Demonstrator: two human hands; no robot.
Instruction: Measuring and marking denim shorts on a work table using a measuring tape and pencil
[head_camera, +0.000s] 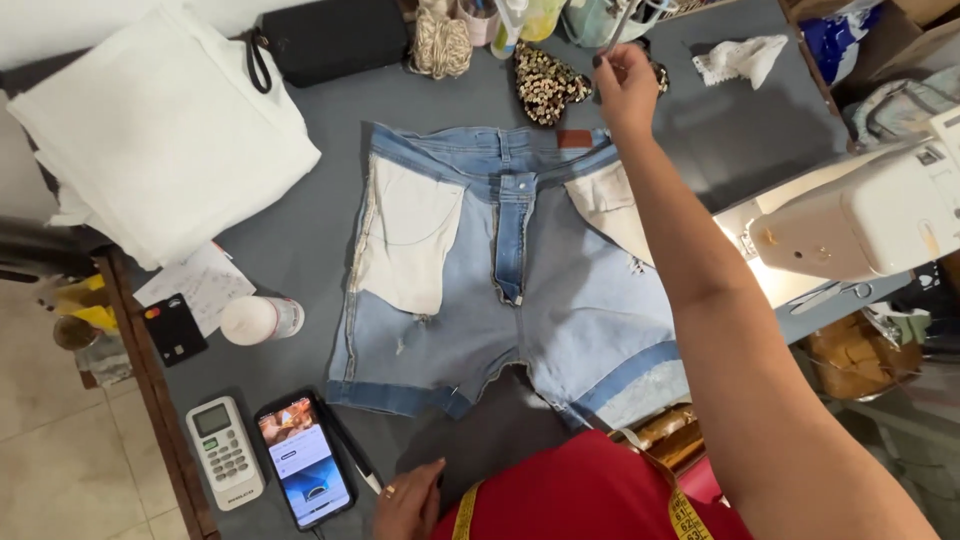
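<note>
Light blue denim shorts (560, 300), turned inside out with white pocket linings showing, lie flat on the dark grey table (330, 120). My right hand (625, 85) reaches over them to the far edge, fingers pinched on a thin metal tool that points up toward the cups and jars at the back. My left hand (410, 500) rests flat on the table's near edge, just left of my red shirt, with a ring on one finger and nothing in it. A yellow measuring tape (683, 515) hangs around my neck.
A white sewing machine (860, 215) stands at the right. Folded white fabric (165, 130) and a black pouch (330, 38) lie at the back left. A phone (305, 462), a remote (224, 452), a thread spool (260, 320), a card and papers sit near left. A sequined patch (548, 85) lies behind the shorts.
</note>
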